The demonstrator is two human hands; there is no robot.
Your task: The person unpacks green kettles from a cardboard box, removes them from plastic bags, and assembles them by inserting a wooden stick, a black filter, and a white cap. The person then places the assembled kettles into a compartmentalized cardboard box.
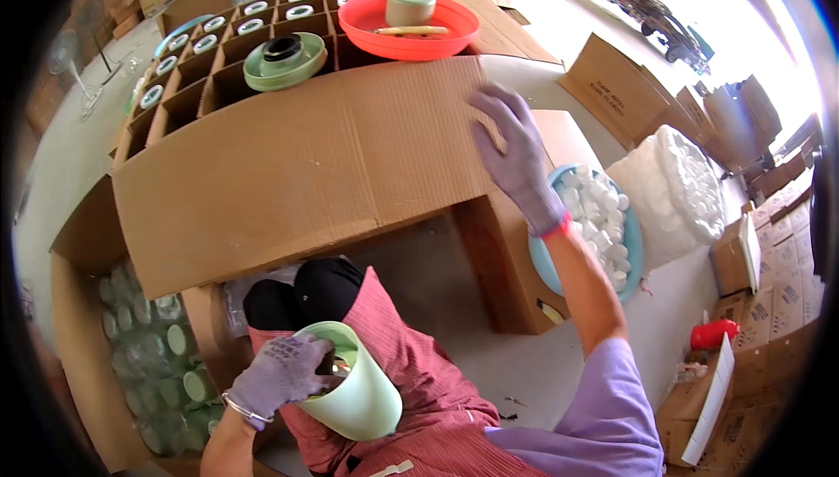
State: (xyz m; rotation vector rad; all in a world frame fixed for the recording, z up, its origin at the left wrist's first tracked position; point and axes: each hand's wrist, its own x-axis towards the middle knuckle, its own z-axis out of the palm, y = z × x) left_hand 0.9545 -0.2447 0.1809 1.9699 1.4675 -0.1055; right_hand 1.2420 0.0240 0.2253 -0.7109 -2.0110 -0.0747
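Observation:
Both my hands wear thin greyish-purple gloves. My left hand (pixel 284 370) grips the rim of a pale green cylinder (pixel 363 407), tilted on my lap. Its fingertips reach into the cylinder's mouth, where something shiny shows that I cannot make out. Raised over the right end of a cardboard flap (pixel 306 162), my right hand (pixel 511 149) holds nothing, its fingers apart and blurred at the tips. Beyond it sits a red-orange round tray (pixel 367 35) bearing a pale green lid-like piece (pixel 410 6) and a thin yellowish object (pixel 411 30).
Behind the flap stands a divided carton (pixel 183 108) with several white-topped pieces, plus green dishes (pixel 278 75) holding a black ring. A blue basin (pixel 634 254) of white caps lies right, next to a white sack (pixel 673 193). At left, an open box (pixel 79 320) holds clear and green jars.

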